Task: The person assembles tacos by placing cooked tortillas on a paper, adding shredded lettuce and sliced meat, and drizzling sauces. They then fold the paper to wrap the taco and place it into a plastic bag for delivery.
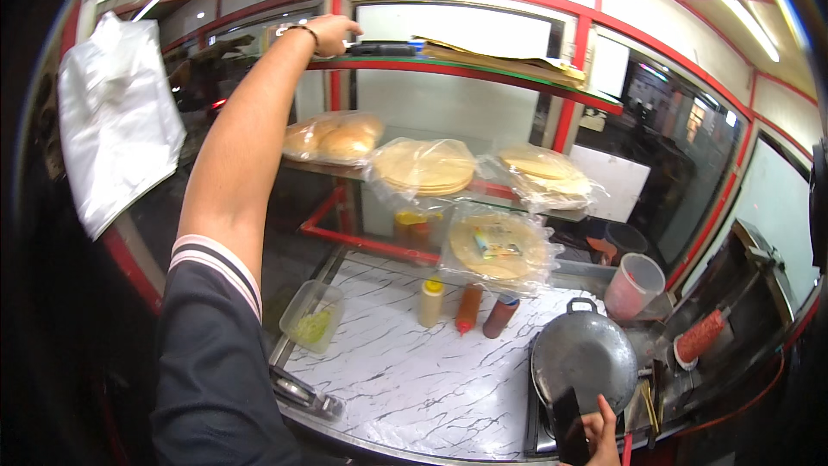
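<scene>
Reaching the left hand (335, 32) up to the top glass shelf (483, 76), fingers resting on a dark flat object (382, 49) at its edge, grip not clear enough to tell. Gripping the black handle (569, 425) of the dark pan (584, 356) with the right hand (599, 436), fingers clenched, pan sitting on the burner beside the marble bench (405, 380). Nothing lifted off the shelf yet; sauce bottles (467, 307) and bagged flatbreads (424, 166) lying untouched.

I see three squeeze bottles (467, 306) at the desk's (405, 380) back edge. The wok (583, 355) sits off its right edge, and the tub (311, 316) at its left edge.
</scene>
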